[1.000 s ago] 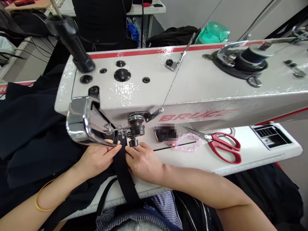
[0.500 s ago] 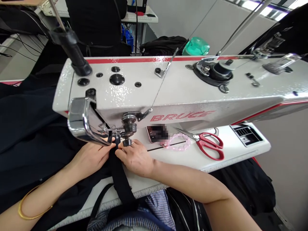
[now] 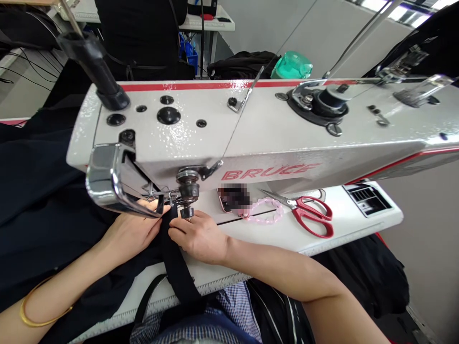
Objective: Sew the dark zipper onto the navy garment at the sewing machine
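Observation:
A long black fabric strip (image 3: 175,267) runs from under the needle area of a white BRUCE sewing machine (image 3: 215,138) down over the table edge to my lap. My left hand (image 3: 134,234) lies at the strip's left side, fingers closed on it; some fingertips are hidden behind the chrome guard (image 3: 109,184). On the other side my right hand (image 3: 201,236) has its fingers curled and its thumb and forefinger on the strip's right edge, just below the tension knob (image 3: 188,191). The needle itself cannot be made out.
Red-handled scissors (image 3: 311,215), a pink bead bracelet (image 3: 267,212) and a phone (image 3: 229,198) lie on the machine bed to the right. A large dark cloth (image 3: 32,200) spreads at left. Behind the machine are a green translucent object (image 3: 292,66) and a black chair (image 3: 141,38).
The view has shifted slightly, so the machine head sits a bit further left. Both hands stay at the strip, with the left hand a little lower and further left in the picture.

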Available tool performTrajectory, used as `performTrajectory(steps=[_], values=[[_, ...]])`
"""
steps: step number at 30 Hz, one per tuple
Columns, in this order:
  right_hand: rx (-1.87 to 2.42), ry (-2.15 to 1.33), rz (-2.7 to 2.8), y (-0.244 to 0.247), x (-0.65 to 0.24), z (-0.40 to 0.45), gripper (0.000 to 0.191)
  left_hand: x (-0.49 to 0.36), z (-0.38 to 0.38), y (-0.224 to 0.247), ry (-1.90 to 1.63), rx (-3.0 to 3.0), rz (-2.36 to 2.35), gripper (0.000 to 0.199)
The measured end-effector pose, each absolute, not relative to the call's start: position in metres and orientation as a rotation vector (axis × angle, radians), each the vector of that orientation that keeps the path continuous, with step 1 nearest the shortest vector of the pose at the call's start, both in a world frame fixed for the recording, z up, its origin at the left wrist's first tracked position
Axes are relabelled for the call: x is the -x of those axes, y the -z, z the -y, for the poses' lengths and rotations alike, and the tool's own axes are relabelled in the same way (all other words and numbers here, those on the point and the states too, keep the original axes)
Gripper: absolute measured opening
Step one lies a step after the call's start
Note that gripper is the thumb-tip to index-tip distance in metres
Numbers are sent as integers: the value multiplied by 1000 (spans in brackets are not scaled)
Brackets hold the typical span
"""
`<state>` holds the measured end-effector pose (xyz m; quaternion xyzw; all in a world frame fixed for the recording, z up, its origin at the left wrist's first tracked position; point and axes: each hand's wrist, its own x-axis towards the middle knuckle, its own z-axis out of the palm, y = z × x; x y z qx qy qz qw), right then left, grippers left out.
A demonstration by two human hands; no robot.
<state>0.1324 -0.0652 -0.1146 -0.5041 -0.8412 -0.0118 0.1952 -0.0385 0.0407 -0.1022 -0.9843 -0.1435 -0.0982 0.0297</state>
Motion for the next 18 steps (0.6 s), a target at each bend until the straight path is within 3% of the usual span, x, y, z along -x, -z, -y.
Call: performTrajectory(steps=[18], values=[[1352,77,2301,118,-131,66,17,47,-39,107,338,3088,255,29]])
